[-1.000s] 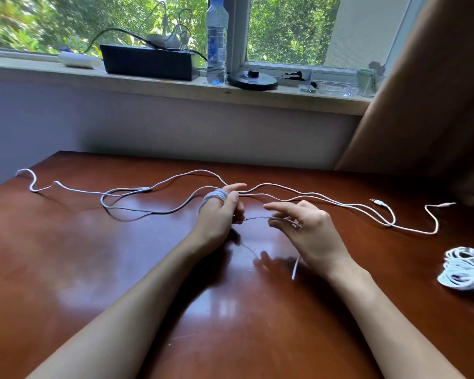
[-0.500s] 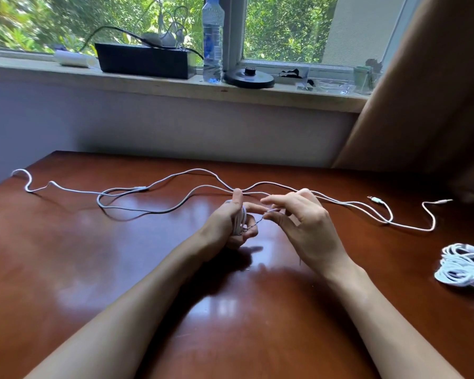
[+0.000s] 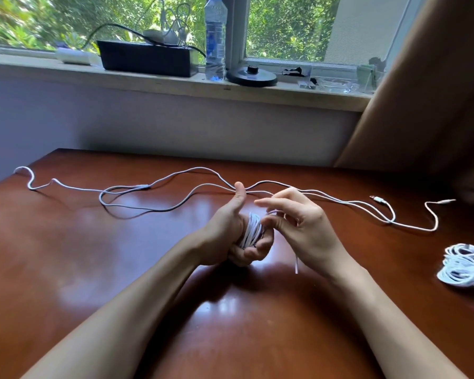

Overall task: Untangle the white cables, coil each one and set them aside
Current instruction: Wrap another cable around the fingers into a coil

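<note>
A small coil of white cable (image 3: 251, 229) is wound round the curled fingers of my left hand (image 3: 231, 236), whose thumb points up. Close on its right, my right hand (image 3: 301, 228) pinches the cable's loose end, which hangs down below the palm (image 3: 296, 265). Behind both hands, long white cables (image 3: 159, 184) lie loose across the brown table (image 3: 93, 269), from the far left corner to plug ends (image 3: 378, 199) at the right. A pile of coiled white cables (image 3: 465, 265) sits at the right edge.
Beyond the table a windowsill holds a black box (image 3: 147, 57), a water bottle (image 3: 215, 39), a round black base (image 3: 251, 75) and small clutter. A brown curtain (image 3: 435, 91) hangs at the right.
My left hand has turned thumb-up with the coil now wound round its fingers. My right hand came in beside it and dropped slightly, bringing the cable's end round the coil.
</note>
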Action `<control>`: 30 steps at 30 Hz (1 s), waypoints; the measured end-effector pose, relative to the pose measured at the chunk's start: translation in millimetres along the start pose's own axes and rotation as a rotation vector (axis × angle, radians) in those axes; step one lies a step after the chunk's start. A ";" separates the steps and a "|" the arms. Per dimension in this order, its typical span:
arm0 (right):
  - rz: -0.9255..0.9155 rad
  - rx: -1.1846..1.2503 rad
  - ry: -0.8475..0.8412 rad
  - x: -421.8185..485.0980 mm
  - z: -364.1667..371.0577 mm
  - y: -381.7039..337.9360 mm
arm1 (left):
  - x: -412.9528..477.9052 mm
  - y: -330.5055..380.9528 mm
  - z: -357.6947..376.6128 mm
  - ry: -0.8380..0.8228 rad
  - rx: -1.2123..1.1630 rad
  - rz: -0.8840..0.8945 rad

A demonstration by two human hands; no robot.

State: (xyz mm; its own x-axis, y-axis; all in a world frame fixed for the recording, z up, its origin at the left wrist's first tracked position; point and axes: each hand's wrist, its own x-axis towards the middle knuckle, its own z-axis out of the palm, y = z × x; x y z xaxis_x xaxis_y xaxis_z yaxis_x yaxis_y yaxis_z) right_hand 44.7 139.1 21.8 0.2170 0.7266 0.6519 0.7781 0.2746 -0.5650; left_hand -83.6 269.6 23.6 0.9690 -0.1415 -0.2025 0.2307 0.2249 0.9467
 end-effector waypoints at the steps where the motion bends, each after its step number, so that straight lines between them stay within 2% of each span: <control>1: 0.016 0.021 -0.009 -0.2 0.6 0.0 | 0.0 -0.2 -0.1 -0.015 -0.032 -0.016; 4: 0.084 0.099 -0.055 -1.0 2.1 0.0 | -0.7 0.1 2.0 -0.065 -0.113 -0.055; 11: 0.190 0.180 -0.165 -2.9 0.0 -3.8 | -1.1 0.7 4.2 -0.115 -0.095 -0.095; 15: 0.277 0.192 -0.240 -4.5 -2.6 -3.5 | 0.3 -1.9 8.1 -0.099 -0.063 -0.080; 20: 0.333 0.278 -0.230 -6.2 -2.7 -2.2 | -0.9 -1.1 7.3 -0.067 -0.032 -0.075; 25: 0.319 0.281 -0.193 -6.0 -3.5 2.1 | -4.3 0.5 -2.0 0.035 -0.085 -0.008; 30: 0.322 0.259 -0.161 -4.4 -0.8 -1.3 | -1.5 2.6 -7.0 0.286 -0.122 0.053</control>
State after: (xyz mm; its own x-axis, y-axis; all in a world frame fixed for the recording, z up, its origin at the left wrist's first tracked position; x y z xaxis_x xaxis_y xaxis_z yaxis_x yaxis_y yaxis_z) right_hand 43.2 135.0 20.2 0.3139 0.8840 0.3463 0.5079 0.1518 -0.8479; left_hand -83.8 277.2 24.6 0.9616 0.1464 -0.2323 0.1713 0.3416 0.9241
